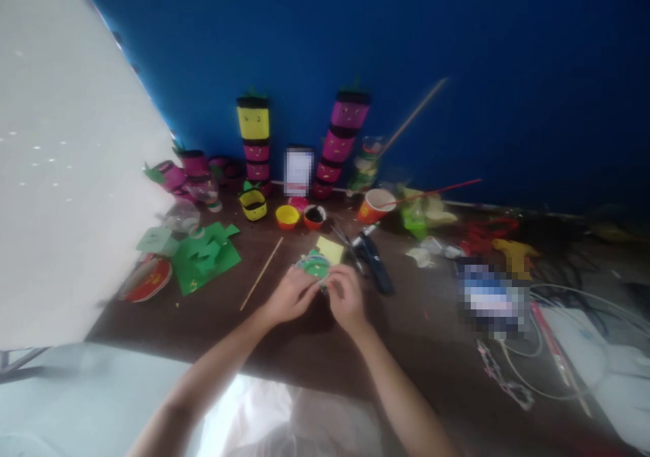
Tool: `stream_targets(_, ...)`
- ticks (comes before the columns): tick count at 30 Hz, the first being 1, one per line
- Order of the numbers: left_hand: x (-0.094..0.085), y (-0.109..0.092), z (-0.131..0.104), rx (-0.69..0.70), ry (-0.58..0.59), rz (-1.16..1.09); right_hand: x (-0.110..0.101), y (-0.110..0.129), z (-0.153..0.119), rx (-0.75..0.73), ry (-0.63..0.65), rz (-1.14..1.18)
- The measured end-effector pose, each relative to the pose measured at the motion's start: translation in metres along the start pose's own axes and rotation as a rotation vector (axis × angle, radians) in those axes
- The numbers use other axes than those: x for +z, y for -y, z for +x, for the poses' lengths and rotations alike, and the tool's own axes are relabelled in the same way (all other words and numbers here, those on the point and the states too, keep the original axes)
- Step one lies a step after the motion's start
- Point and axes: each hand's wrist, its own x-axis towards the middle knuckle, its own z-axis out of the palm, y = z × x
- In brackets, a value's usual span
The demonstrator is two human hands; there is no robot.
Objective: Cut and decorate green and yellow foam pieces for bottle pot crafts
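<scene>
Both hands' fingers (pixel 311 288) pinch a small green-and-yellow paper piece (pixel 321 259) over dark wood

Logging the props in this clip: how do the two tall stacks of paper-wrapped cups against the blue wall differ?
The left stack of paper-wrapped cups has a yellow cup on top with pink ones below; the right stack of paper-wrapped cups is pink throughout. The left stack stands upright, while the right stack leans, its top tilted to the right. The right stack also reaches slightly higher. Both have dark bands between cups, green leaf tops, and stand at the back of the brown table.
</scene>
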Motion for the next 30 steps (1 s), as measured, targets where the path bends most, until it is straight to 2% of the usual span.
stream_targets(14, 0.004, 0.0, 0.0, -0.051, -0.072, -0.067, 0.003, 0.01, 0.003, 0.126, -0.018, 0.089)
stream_targets(20, 0.005, 0.0, 0.0, -0.081, -0.094, -0.037, 0.001, 0.008, 0.005, 0.234, -0.059, 0.153)
stream_targets(23, 0.004, 0.004, -0.001, -0.076, -0.144, 0.046, 0.001, 0.005, 0.006, 0.343, -0.066, 0.263)
stream_targets(26, 0.0, 0.013, 0.0, -0.049, -0.198, 0.229, 0.0, 0.001, 0.007, 0.453, -0.071, 0.371)
stream_targets(30, -0.007, 0.026, 0.002, -0.154, -0.241, 0.484, 0.0, -0.004, 0.007, 0.56, -0.113, 0.426)
